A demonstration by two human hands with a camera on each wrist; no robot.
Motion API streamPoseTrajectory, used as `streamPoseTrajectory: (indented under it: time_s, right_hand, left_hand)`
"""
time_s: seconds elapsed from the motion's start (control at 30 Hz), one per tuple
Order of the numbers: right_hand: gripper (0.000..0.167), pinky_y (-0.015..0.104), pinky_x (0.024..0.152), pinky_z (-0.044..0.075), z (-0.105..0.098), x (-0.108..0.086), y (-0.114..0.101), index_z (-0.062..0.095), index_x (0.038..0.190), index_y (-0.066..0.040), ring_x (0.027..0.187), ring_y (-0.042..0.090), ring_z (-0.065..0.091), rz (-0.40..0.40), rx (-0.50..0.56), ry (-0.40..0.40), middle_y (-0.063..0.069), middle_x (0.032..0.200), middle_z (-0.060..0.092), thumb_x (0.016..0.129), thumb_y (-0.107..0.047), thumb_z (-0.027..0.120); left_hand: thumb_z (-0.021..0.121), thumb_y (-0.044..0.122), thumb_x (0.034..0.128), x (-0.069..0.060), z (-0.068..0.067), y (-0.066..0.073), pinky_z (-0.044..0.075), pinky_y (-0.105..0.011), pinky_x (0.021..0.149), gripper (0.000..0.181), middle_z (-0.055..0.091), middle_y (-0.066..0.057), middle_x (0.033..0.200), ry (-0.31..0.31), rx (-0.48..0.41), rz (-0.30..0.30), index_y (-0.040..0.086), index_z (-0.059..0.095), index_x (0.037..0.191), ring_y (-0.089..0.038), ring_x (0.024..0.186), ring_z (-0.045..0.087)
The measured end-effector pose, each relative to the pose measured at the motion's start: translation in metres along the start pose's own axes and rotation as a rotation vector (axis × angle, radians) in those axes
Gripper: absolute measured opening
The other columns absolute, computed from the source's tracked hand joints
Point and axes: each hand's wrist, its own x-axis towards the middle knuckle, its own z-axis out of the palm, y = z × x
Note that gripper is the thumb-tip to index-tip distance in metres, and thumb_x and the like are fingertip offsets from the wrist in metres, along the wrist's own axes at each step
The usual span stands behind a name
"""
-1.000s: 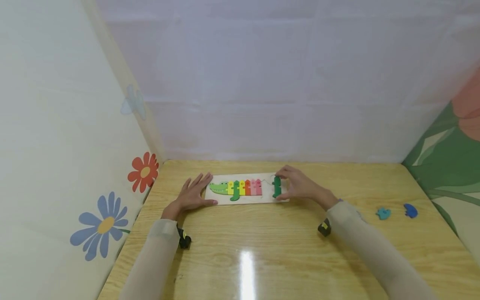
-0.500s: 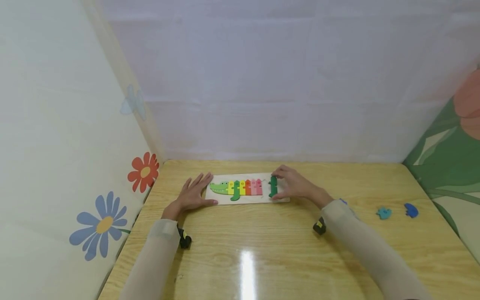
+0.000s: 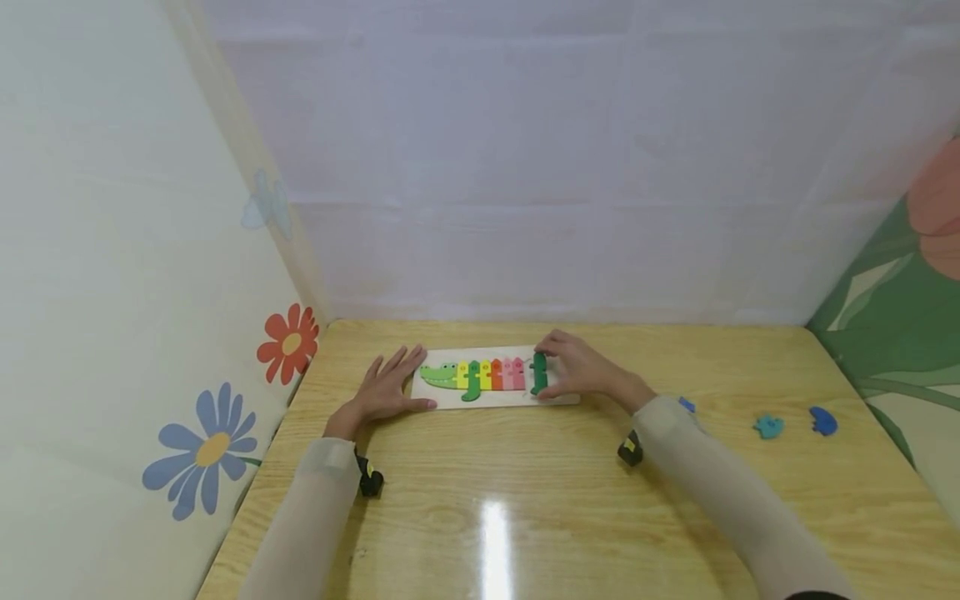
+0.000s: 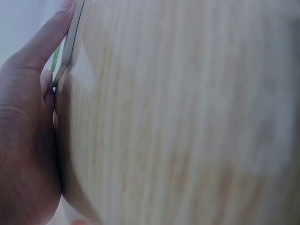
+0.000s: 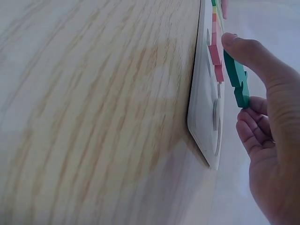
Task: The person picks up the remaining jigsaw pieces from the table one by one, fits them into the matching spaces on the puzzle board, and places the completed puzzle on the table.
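A white puzzle board (image 3: 495, 402) lies on the table, carrying a crocodile puzzle: a light green head (image 3: 438, 377), then yellow, green, orange and pink pieces. My left hand (image 3: 386, 392) rests at the board's left end, fingers spread, thumb along the near corner; in the left wrist view the thumb touches the board edge. Between thumb and fingertips my right hand (image 3: 588, 371) pinches a dark green puzzle piece (image 3: 539, 373) just right of the pink pieces (image 3: 513, 375). The right wrist view shows this green piece (image 5: 236, 77) raised off the board (image 5: 204, 112).
On the table's right side lie a teal puzzle piece (image 3: 768, 427) and a dark blue one (image 3: 822, 421). Another blue piece (image 3: 687, 404) is partly hidden by the right sleeve (image 3: 720, 467). A white wall stands behind, with flower-patterned panels at both sides.
My right hand has carried the dark green piece leftward over the board, closer to the pink pieces. More of the blue piece beside the sleeve shows. The left hand has stayed in place.
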Motion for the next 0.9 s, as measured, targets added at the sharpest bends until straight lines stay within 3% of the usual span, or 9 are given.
streamPoseTrajectory:
  time_s: [0.9]
  right_hand:
    - [0.087, 0.045, 0.112, 0.05, 0.008, 0.014, -0.003, 0.064, 0.138, 0.004, 0.121, 0.029, 0.06, -0.034, -0.05, -0.047, 0.014, 0.131, 0.061, 0.074, -0.045, 0.097]
  left_hand:
    - [0.076, 0.064, 0.0888, -0.001, 0.0, -0.001, -0.004, -0.064, 0.128, 0.112, 0.013, -0.009, 0.178, 0.001, 0.0, -0.003, 0.012, 0.019, 0.171, -0.037, 0.164, 0.005]
